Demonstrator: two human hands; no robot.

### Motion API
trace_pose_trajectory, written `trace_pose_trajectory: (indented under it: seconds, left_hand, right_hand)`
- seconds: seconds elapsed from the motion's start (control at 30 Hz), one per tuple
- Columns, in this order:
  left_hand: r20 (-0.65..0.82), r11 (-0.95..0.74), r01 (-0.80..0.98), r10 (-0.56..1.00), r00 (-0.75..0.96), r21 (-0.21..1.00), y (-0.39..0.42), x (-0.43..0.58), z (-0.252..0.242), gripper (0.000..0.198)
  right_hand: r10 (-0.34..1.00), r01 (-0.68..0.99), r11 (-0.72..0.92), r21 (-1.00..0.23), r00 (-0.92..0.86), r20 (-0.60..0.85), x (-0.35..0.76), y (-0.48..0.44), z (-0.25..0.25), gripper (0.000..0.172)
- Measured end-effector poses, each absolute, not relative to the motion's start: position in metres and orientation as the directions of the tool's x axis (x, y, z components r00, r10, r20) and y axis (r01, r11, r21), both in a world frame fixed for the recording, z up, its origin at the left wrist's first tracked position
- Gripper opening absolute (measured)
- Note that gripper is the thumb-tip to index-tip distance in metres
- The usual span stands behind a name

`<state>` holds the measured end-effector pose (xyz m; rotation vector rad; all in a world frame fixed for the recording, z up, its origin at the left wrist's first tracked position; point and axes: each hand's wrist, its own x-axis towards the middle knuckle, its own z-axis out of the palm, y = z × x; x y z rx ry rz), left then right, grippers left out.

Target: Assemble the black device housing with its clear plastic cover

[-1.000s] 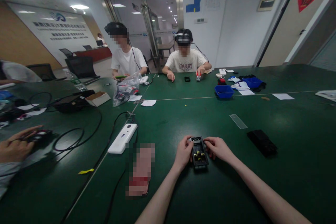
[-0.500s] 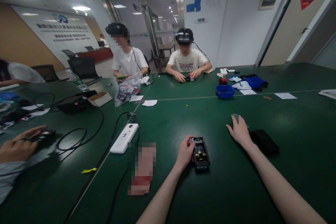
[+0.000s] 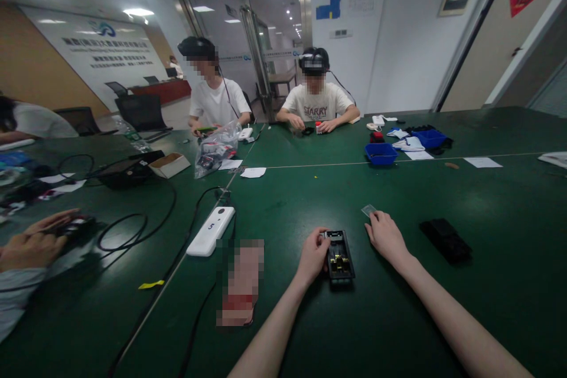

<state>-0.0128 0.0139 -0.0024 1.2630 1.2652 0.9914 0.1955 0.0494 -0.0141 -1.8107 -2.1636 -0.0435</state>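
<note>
On a green table [image 3: 283, 204], a clear plastic bag [image 3: 217, 152] of indistinct red and dark items sits well beyond the left hand [image 3: 312, 255]; a blue tray [image 3: 381, 159], contents unclear, lies far past the right hand [image 3: 387, 237]. The left hand pinches the side of an open black case [image 3: 342, 278], gold-colored parts [image 3: 339, 263] inside it. To its right, the right hand's fingers close on a clear strip [image 3: 367, 210], one end jutting out. Good handling likely calls for a steady left hold and light pressure at the strip's edges.
</note>
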Motion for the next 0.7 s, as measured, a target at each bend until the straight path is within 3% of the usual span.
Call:
trace_pose_trajectory:
  seconds: [0.17, 0.37, 0.7]
  left_hand:
    - [-0.112, 0.1, 0.126, 0.989, 0.096, 0.987, 0.014, -0.012, -0.001, 0.025]
    - [-0.123, 0.11, 0.12, 0.986, 0.109, 0.987, 0.013, -0.011, 0.001, 0.025]
    - [-0.118, 0.103, 0.127, 0.987, 0.111, 0.987, 0.014, -0.01, -0.001, 0.021]
  right_hand:
    - [0.936, 0.951, 0.268, -0.155, -0.219, 0.276, 0.178, 0.042, -0.013, 0.023]
    - [0.932, 0.94, 0.324, -0.102, -0.3, 0.203, 0.174, 0.038, -0.001, 0.026]
    - [0.966, 0.933, 0.253, -0.254, -0.258, 0.014, 0.165, 0.021, 0.021, 0.044]
